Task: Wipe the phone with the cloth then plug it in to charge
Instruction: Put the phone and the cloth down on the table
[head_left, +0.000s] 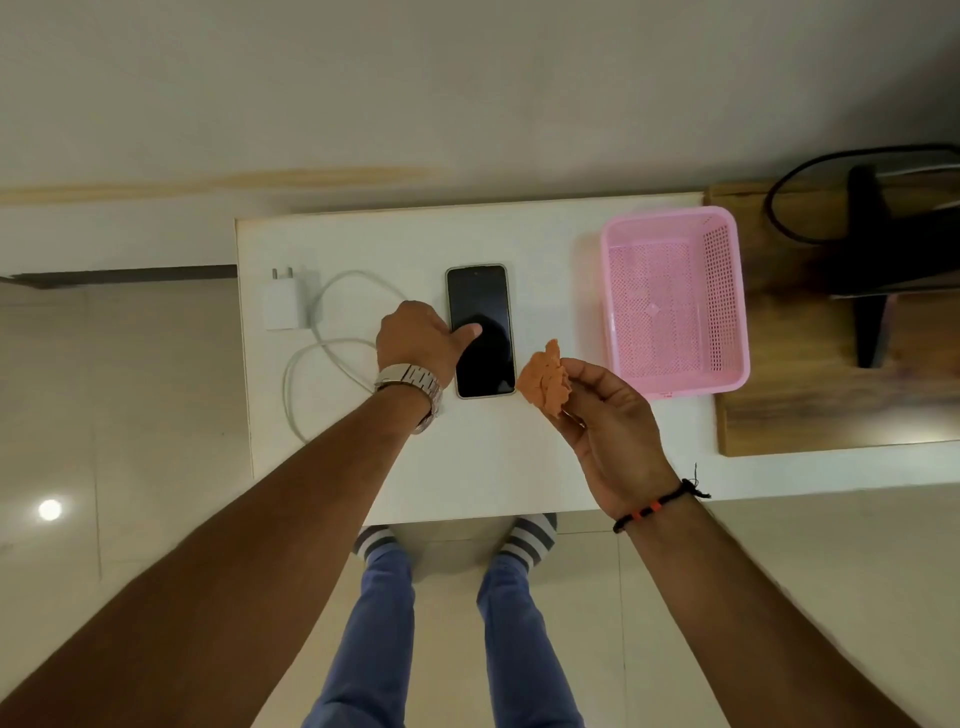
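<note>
A dark-screened phone (485, 306) lies face up in the middle of the white table (488, 467). My left hand (415, 332) is at the phone's left edge, its thumb lying on the screen and its fingers curled at the side, hidden. Just right of the phone's near end, my right hand (608, 415) pinches a crumpled orange cloth (545, 382) a little above the table. A white charger plug (283, 306) lies at the table's left, and its white cable (332, 353) loops toward my left wrist.
A pink mesh basket (670, 214) stands on the table's right end. Beyond it a wooden surface (805, 415) carries a black stand (872, 260) and a black cord. Pale floor tiles surround the table, and my legs and striped socks show below its near edge.
</note>
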